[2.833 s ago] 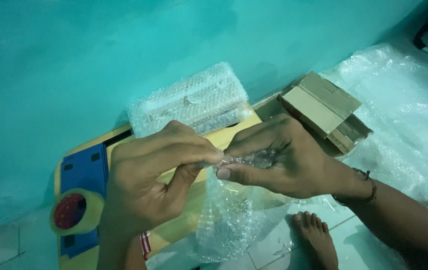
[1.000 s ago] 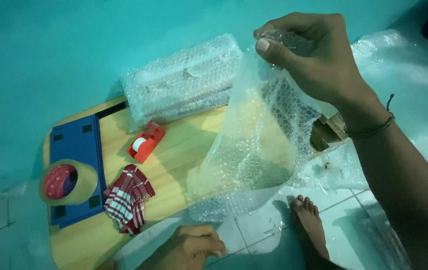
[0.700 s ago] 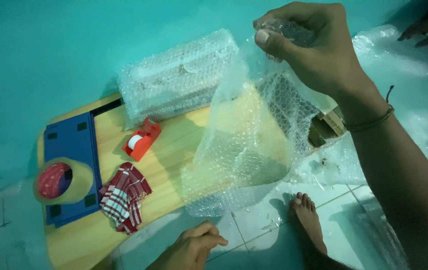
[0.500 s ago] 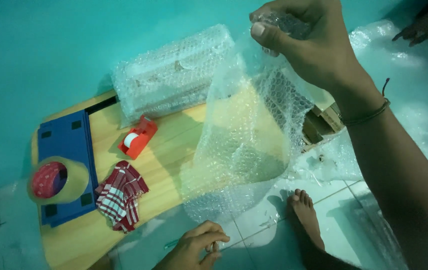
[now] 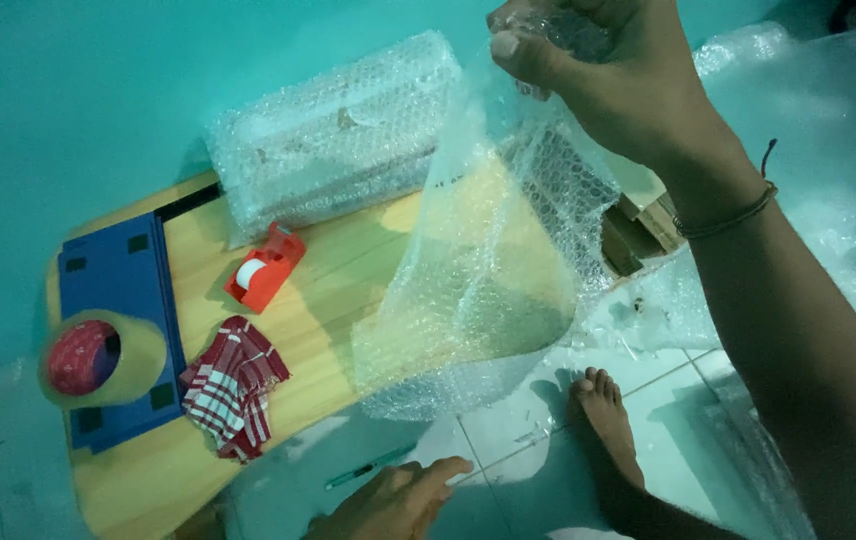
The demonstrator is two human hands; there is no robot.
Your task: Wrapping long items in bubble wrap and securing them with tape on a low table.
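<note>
My right hand [image 5: 603, 75] is raised at the top of the view, pinching the upper edge of a clear bubble-wrap sheet [image 5: 478, 290] that hangs down over the wooden table [image 5: 338, 290]. My left hand [image 5: 388, 500] is low at the bottom edge, fingers stretched out over the tiled floor, with nothing in it. Its fingertips lie just beside a thin green pen [image 5: 368, 467] on the floor. My bare foot [image 5: 603, 415] rests on the tiles under the sheet.
A bubble-wrapped package [image 5: 333, 135] lies at the table's far side. A red tape dispenser [image 5: 265, 268], a red-and-white checked cloth [image 5: 231, 385], a blue board [image 5: 118, 290] and a brown tape roll [image 5: 98, 357] sit to the left. Cardboard pieces [image 5: 643, 225] and crumpled plastic [image 5: 828, 150] lie to the right.
My right hand lifted the bubble-wrap sheet up off the table while my left hand let go and dropped to the floor by the pen. The view shifted a little rightward.
</note>
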